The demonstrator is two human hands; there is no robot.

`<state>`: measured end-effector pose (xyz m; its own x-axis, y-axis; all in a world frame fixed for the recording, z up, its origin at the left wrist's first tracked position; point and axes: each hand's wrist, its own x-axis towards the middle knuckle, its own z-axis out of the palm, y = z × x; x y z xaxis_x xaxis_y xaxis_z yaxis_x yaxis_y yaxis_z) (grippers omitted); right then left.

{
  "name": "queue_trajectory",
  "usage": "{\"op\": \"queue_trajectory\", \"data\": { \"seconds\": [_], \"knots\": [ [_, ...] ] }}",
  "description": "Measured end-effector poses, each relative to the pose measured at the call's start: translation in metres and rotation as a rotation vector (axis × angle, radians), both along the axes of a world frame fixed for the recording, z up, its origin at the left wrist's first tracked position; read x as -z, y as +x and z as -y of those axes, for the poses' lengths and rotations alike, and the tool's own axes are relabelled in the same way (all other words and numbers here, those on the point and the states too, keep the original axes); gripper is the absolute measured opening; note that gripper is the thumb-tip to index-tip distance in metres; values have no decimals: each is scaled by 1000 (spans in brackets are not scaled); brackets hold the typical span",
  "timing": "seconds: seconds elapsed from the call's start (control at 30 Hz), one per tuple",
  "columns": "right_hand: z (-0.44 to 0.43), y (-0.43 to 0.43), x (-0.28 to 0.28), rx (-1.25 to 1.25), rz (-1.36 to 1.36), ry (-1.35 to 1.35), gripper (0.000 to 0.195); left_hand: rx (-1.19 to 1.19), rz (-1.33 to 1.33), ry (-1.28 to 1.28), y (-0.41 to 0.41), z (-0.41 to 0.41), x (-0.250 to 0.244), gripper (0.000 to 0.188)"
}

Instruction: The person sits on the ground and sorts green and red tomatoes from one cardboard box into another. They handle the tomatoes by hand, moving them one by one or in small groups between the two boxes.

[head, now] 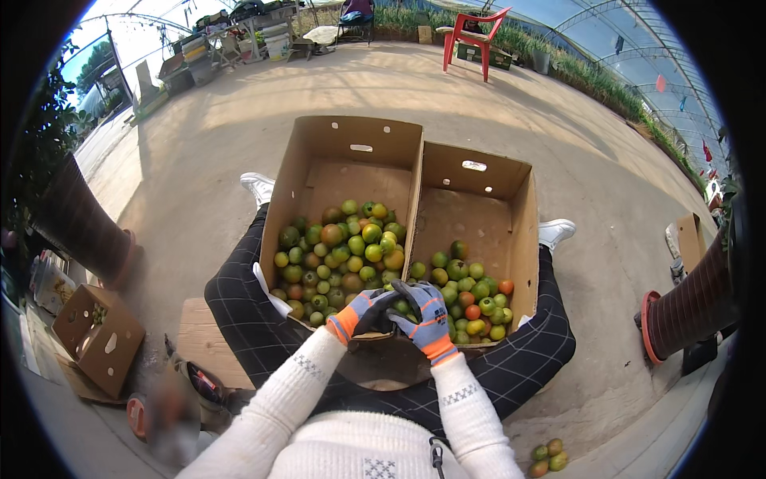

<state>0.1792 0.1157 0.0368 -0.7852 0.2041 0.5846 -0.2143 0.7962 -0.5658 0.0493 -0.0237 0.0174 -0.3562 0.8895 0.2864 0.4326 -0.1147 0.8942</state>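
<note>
Two open cardboard boxes stand side by side between my legs. The left cardboard box (pixel 359 135) holds a large heap of green, yellowish and reddish-brown tomatoes (pixel 335 251). Fewer tomatoes (pixel 461 284), mostly green with some orange-red ones, lie in the near part of the right cardboard box (pixel 467 209). My left hand (pixel 370 310) and my right hand (pixel 423 314), both in grey-blue and orange work gloves with dark palms, meet over the near end of the wall between the boxes. Their fingertips touch or nearly touch. Green shows between them, but whether a tomato is held is unclear.
Several tomatoes (pixel 548 457) lie on the floor at lower right. Large ribbed plant pots stand left (pixel 84 221) and right (pixel 688 305). A smaller cardboard box (pixel 99 341) sits at left, near a wooden board (pixel 209 341). Farther off stands a red plastic chair (pixel 473 39).
</note>
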Motion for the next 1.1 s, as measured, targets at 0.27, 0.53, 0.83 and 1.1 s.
{"op": "queue_trajectory", "data": {
  "seconds": [0.27,0.53,0.83,1.1],
  "knots": [
    [-38,-9,57,315,-267,-1789,57,-789,-271,-970,-77,47,54,52],
    [-46,-4,72,166,-69,-1852,77,-470,-541,-1492,-108,37,98,36],
    [-29,-3,41,146,184,-1534,65,-700,-251,-1392,-104,40,64,62],
    [-2,-3,4,-2,-40,-133,77,-116,585,-484,-43,23,-15,39]
  ]
}}
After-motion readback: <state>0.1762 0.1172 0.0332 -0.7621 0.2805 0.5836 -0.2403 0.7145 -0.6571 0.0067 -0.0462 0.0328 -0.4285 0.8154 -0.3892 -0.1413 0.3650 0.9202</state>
